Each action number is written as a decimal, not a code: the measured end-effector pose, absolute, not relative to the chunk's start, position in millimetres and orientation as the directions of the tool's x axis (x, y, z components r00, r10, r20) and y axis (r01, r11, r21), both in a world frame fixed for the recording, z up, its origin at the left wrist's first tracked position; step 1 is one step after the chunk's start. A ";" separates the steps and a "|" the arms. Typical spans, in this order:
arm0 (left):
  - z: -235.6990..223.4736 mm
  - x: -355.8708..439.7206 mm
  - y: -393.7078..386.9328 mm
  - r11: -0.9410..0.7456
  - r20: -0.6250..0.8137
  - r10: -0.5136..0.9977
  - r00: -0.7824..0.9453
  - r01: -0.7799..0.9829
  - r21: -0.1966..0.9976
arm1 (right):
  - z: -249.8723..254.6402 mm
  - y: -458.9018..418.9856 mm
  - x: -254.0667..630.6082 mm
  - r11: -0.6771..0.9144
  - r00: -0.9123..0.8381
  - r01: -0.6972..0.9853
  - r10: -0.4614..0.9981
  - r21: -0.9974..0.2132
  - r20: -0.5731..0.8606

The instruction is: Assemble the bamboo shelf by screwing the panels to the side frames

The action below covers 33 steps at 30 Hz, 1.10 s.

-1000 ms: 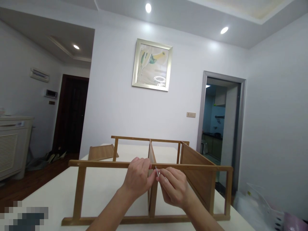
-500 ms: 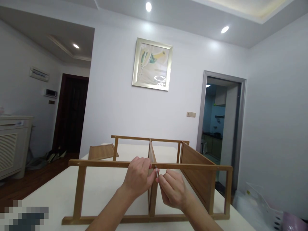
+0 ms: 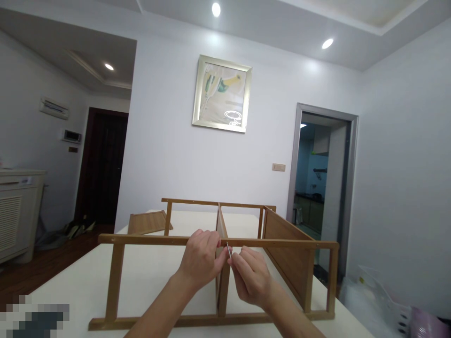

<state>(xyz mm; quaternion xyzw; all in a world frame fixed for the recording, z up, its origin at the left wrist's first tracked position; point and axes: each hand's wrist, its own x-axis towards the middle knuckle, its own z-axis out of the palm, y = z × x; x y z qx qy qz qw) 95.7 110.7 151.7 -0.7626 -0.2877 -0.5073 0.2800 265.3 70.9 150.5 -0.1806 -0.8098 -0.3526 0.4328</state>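
Observation:
A bamboo shelf frame [image 3: 151, 240] stands on its side on a white table [image 3: 151, 272]. My left hand [image 3: 201, 260] is closed around the near top rail, where the middle panel [image 3: 221, 225] meets it. Just to its right, my right hand [image 3: 251, 277] pinches a thin metal hex key [image 3: 229, 249] whose tip points up at that same joint. The two hands almost touch.
A loose bamboo board [image 3: 148, 222] lies on the table at the back left. A side panel [image 3: 287, 249] closes the frame's right end. A clear bag and a pink item [image 3: 423, 319] lie low at the right. A doorway [image 3: 322, 188] opens beyond the table.
My right hand has slid a little to the left and turned with the hex key at the joint. The left hand and the frame stay put.

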 end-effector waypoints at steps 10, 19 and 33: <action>151.0 95.6 111.9 -0.681 0.936 0.148 0.320 0.719 -0.138 | 153.2 72.0 265.8 0.714 -0.536 0.581 -0.027 0.392 0.844; 150.5 95.4 112.6 -0.678 0.936 0.140 0.323 0.721 -0.148 | 150.8 71.8 262.1 0.694 -0.523 0.609 -0.014 0.385 0.852; 151.0 94.9 110.0 -0.690 0.936 0.174 0.305 0.716 -0.105 | 169.2 56.6 254.5 0.836 -0.395 0.547 0.305 -0.045 0.867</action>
